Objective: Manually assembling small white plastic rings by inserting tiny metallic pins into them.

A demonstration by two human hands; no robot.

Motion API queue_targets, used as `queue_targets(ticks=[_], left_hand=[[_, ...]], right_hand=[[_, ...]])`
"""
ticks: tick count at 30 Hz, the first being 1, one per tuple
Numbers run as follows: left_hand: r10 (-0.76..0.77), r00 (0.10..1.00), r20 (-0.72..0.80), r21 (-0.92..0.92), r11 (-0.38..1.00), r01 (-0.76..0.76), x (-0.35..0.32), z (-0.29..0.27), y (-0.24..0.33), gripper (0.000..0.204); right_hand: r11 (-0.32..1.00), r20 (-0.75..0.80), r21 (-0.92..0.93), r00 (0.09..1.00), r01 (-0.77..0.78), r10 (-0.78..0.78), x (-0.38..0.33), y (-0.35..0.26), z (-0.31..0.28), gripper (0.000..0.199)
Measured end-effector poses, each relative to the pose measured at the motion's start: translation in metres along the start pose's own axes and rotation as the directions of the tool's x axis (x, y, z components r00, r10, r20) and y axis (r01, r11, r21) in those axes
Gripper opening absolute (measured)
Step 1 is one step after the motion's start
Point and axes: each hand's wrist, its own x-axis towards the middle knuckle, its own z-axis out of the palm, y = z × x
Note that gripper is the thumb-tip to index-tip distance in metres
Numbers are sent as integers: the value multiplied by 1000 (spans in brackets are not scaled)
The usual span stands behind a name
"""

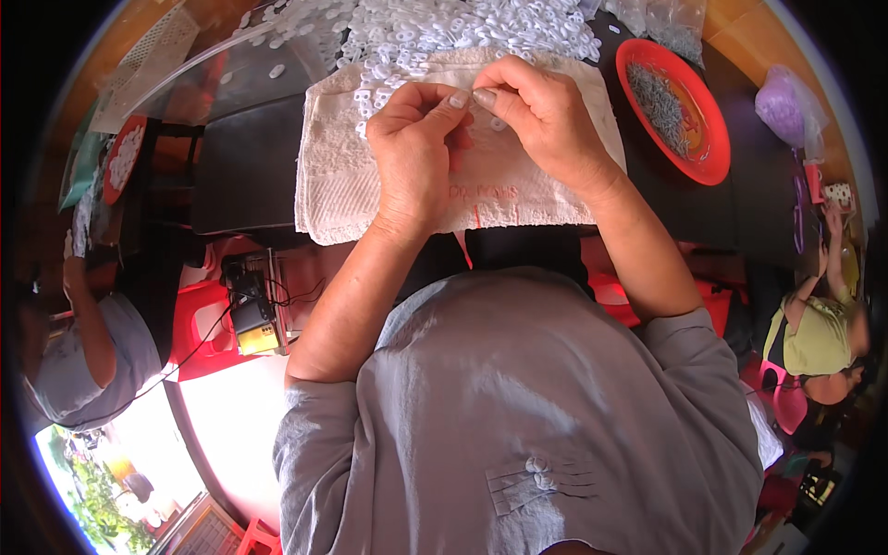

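Observation:
My left hand (pixel 412 143) and my right hand (pixel 546 116) meet over a folded cream towel (pixel 342 190), fingertips close together. In each hand, thumb and forefinger are pinched. What sits between them is too small and too covered to make out. Behind the hands lies a large heap of small white plastic pieces (pixel 472 26), each with holes. Several of these pieces (pixel 365 97) have spread onto the towel's left side, beside my left hand. Part of another white piece shows just under my right fingers.
At the right stands a red oval dish (pixel 710 159) holding many small grey metal pins (pixel 655 104). A clear plastic sheet (pixel 264 83) curves over the dark table (pixel 245 176) at left. Past it is another red dish (pixel 139 125). Other people sit at left and right. A purple bag (pixel 782 104) hangs at right.

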Motion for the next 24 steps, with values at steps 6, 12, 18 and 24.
queue_targets(ticks=[6,12,18,24], left_hand=[[-11,1000,17,14,1000,10,1,1,-1,3],[36,999,0,-12,999,-36,4,1,-2,5],[-35,997,-72,-84,996,29,5,2,-2,5],[-39,999,-15,-135,990,37,3,-5,0,11]], right_hand=[[1000,-5,-9,1000,-23,23,0,0,0,5],[974,0,173,988,-150,152,0,-5,10,3],[946,50,198,966,-258,253,7,-7,-12,8],[865,170,-474,981,165,-95,3,-1,-26,10]])
